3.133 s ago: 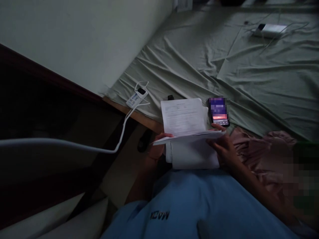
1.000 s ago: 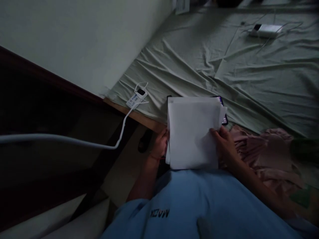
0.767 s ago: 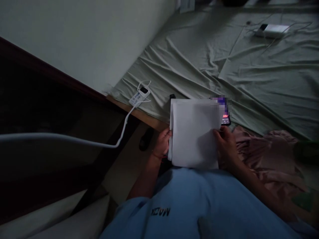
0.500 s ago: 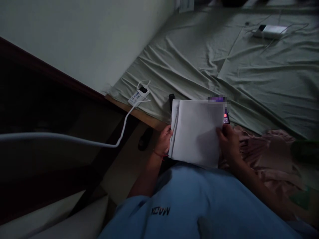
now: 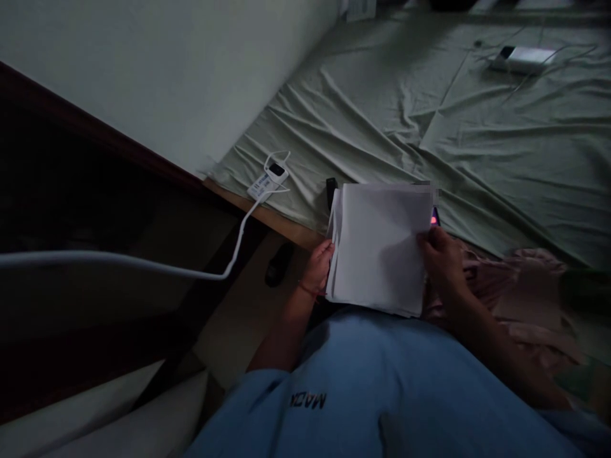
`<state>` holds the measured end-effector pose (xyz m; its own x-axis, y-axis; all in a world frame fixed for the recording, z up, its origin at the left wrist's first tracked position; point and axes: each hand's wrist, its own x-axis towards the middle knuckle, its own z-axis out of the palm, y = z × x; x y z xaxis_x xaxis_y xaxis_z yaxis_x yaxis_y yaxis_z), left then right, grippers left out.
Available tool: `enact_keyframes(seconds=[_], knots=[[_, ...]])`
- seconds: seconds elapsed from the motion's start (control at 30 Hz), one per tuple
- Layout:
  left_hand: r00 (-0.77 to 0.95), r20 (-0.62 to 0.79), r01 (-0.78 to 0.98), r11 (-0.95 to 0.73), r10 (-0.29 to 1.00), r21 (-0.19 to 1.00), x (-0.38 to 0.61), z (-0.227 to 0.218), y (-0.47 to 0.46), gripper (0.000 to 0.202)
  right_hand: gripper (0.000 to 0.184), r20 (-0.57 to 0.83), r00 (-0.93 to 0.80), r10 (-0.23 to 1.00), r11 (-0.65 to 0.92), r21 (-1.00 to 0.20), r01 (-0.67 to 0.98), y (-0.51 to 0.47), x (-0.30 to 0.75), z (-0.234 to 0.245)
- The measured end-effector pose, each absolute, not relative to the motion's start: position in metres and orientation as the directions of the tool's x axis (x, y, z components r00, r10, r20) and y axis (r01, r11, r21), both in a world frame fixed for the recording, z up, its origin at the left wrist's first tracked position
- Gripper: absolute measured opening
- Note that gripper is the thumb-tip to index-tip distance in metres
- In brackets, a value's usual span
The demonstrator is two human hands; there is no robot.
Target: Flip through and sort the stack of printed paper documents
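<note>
A stack of white paper sheets (image 5: 379, 248) is held up in front of my blue shirt, its top sheet blank. My left hand (image 5: 319, 266) grips the left edge, where several sheet edges fan slightly out of line. On the right edge, my right hand (image 5: 442, 251) pinches the sheets with the thumb over the front. Behind the paper's right side a lit phone screen (image 5: 434, 217) peeks out, mostly covered. A small black object (image 5: 331, 193) stands just beyond the upper left corner; its kind cannot be made out.
A bed with a wrinkled pale sheet (image 5: 372, 121) spreads ahead. On it lie a power strip (image 5: 268, 181) with a white cable (image 5: 143, 267) running left, and a white device (image 5: 525, 58) with thin wires. Pink cloth (image 5: 529, 286) is bunched at right. A dark shoe-like item (image 5: 279, 264) is below.
The top sheet has shifted slightly up and right, so more of the phone is covered. The sheets' left edges are fanned a little differently. Both hands keep their hold.
</note>
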<state>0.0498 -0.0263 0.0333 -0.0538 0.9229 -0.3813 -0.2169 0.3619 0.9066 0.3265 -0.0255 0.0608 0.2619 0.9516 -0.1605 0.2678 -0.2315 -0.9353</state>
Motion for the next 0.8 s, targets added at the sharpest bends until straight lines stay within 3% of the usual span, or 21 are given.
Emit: enact_keyframes(seconds=[0.57, 0.8], knots=[[0.039, -0.337, -0.159, 0.339, 0.941, 0.927, 0.051, 0.036, -0.032, 0.048, 0.018, -0.194, 0.271, 0.943, -0.263, -0.931, 0.251, -0.018, 0.321, 0.051], [-0.021, -0.27, -0.099, 0.267, 0.963, 0.959, 0.05, 0.026, -0.034, 0.048, 0.015, -0.222, 0.273, 0.936, -0.287, -0.931, 0.227, -0.017, 0.317, 0.051]])
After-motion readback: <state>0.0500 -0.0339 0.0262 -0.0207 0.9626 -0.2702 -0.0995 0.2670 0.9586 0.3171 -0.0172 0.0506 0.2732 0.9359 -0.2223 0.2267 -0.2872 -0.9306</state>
